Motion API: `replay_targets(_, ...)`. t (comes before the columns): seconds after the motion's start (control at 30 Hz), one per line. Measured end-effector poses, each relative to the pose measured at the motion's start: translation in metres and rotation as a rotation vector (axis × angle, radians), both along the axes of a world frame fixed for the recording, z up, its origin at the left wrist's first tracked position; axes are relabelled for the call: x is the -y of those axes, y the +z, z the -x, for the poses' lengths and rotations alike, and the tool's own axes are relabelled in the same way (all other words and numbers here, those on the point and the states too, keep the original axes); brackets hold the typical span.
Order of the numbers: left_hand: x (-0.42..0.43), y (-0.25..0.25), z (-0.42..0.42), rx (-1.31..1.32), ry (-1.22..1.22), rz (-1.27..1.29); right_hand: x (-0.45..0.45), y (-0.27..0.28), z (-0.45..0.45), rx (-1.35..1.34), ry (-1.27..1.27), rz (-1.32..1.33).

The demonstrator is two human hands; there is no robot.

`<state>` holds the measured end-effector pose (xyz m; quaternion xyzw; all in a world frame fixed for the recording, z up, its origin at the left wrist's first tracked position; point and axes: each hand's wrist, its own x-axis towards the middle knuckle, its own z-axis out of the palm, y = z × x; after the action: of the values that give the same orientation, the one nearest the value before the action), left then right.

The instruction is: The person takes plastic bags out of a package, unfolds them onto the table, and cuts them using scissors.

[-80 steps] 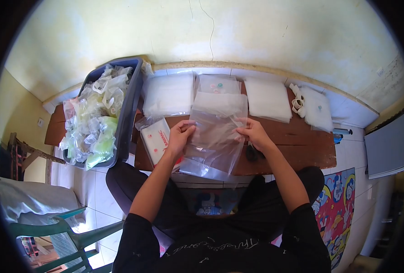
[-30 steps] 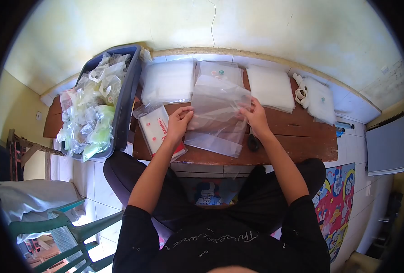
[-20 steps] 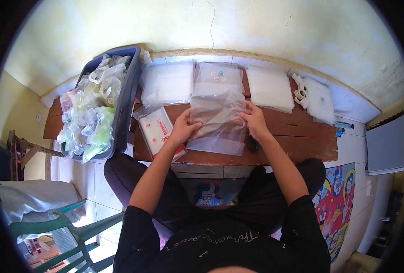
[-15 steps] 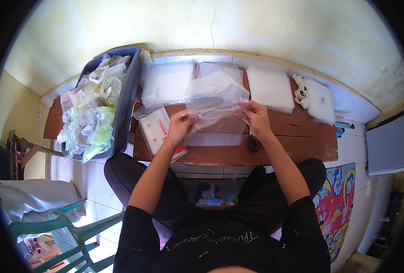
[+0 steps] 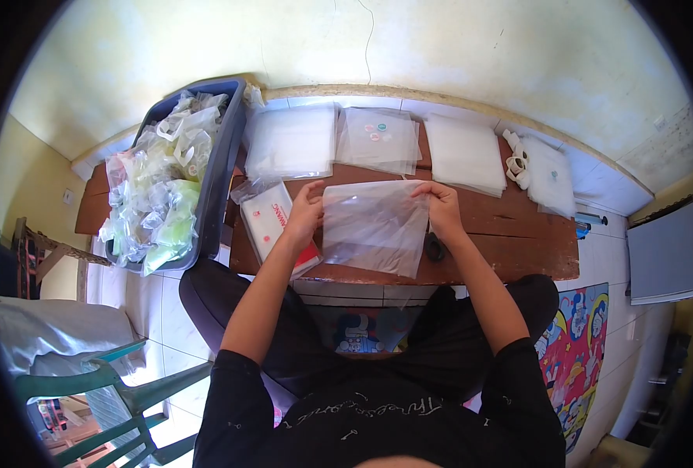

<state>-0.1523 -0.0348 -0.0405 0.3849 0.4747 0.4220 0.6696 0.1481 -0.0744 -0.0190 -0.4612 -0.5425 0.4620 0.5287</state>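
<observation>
A clear plastic bag (image 5: 371, 230) hangs flat over the front of the wooden table, its upper edge running between my hands. My right hand (image 5: 441, 207) pinches its upper right corner. Beside the left edge, my left hand (image 5: 306, 212) has its fingers curved and a little apart; any contact with the plastic is hard to make out. Under my left forearm lies a white and red packet (image 5: 268, 222) printed with red letters. A dark round object (image 5: 434, 248), perhaps scissor handles, sits just below my right hand.
Stacks of clear plastic sheets or bags (image 5: 290, 142) line the back of the wooden table (image 5: 510, 234), one with small round stickers (image 5: 379, 129). A grey tub (image 5: 222, 168) of filled plastic bags stands left. A green chair (image 5: 140, 398) is lower left.
The plastic has come down from over the back stack and now lies flatter, nearer me, uncovering the stickers. My left hand's pinch has loosened; my right hand keeps its hold.
</observation>
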Motion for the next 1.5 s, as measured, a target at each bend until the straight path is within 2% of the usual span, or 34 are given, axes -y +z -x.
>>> replay_targets(0.1,0.013,0.010,-0.011,-0.013,-0.085,0.067,0.003,0.006,0.005,-0.112,-0.130,0.155)
replay_targets(0.17,0.016,0.008,-0.012,-0.095,-0.291,-0.016,-0.001,-0.003,0.002,-0.448,-0.172,0.250)
replay_targets(0.2,0.015,0.004,-0.012,-0.095,-0.291,-0.015,-0.003,-0.003,0.001,-0.448,-0.172,0.251)
replay_targets(0.27,0.012,-0.004,-0.013,-0.154,-0.348,-0.128,-0.005,-0.003,-0.003,-0.628,-0.257,0.288)
replay_targets(0.3,0.014,0.003,-0.013,-0.154,-0.349,-0.127,-0.005,-0.001,-0.004,-0.627,-0.258,0.289)
replay_targets(0.37,0.018,0.022,-0.013,-0.323,-0.451,-0.012,-0.005,0.007,-0.006,-0.709,-0.355,0.340)
replay_targets(0.47,0.016,0.020,-0.012,-0.319,-0.454,0.065,-0.006,0.008,-0.007,-0.764,-0.380,0.329)
replay_targets(0.6,0.018,0.023,-0.010,-0.266,-0.486,0.087,-0.005,0.014,-0.006,-0.778,-0.417,0.334)
replay_targets(0.7,0.016,0.010,-0.010,-0.256,-0.445,-0.021,-0.005,0.015,-0.010,-0.819,-0.440,0.372)
replay_targets(0.77,0.014,0.000,-0.012,-0.448,-0.170,-0.224,-0.005,0.012,-0.015,-0.716,-0.386,0.340)
replay_targets(0.8,0.014,-0.001,-0.011,-0.448,-0.169,-0.223,-0.005,0.007,-0.019,-0.716,-0.386,0.342)
replay_targets(0.87,0.011,0.000,-0.009,-0.454,-0.005,-0.216,-0.005,-0.003,-0.027,-0.230,-0.253,0.323)
replay_targets(0.9,0.008,-0.005,-0.006,-0.454,-0.004,-0.218,-0.003,-0.001,-0.029,-0.230,-0.252,0.321)
replay_targets(0.97,0.003,-0.016,0.000,-0.818,-0.029,-0.425,0.000,0.001,-0.032,0.485,-0.154,0.312)
replay_targets(1.0,0.003,-0.016,0.000,-0.818,-0.027,-0.424,0.003,0.001,-0.030,0.486,-0.152,0.311)
replay_targets(1.07,0.003,-0.018,-0.003,-0.731,-0.028,-0.399,0.008,0.000,-0.025,0.609,-0.083,0.006)
replay_targets(1.2,0.010,-0.008,-0.003,-0.762,-0.044,-0.497,0.013,0.014,-0.022,0.722,0.030,-0.024)
replay_targets(1.27,0.013,0.007,-0.004,-0.642,-0.034,-0.326,0.009,0.018,-0.026,0.714,0.103,0.182)
replay_targets(1.37,0.007,-0.006,-0.006,-0.523,0.029,-0.397,0.010,0.023,-0.019,0.594,0.010,0.309)
replay_targets(1.4,0.004,-0.016,-0.005,-0.521,0.028,-0.398,0.010,0.022,-0.014,0.595,0.009,0.309)
replay_targets(1.47,0.000,-0.031,-0.003,-0.568,-0.029,-0.430,0.015,0.018,0.001,0.673,-0.071,0.035)
replay_targets(1.5,0.002,-0.021,-0.005,-0.569,-0.028,-0.432,0.017,0.014,0.009,0.671,-0.072,0.033)
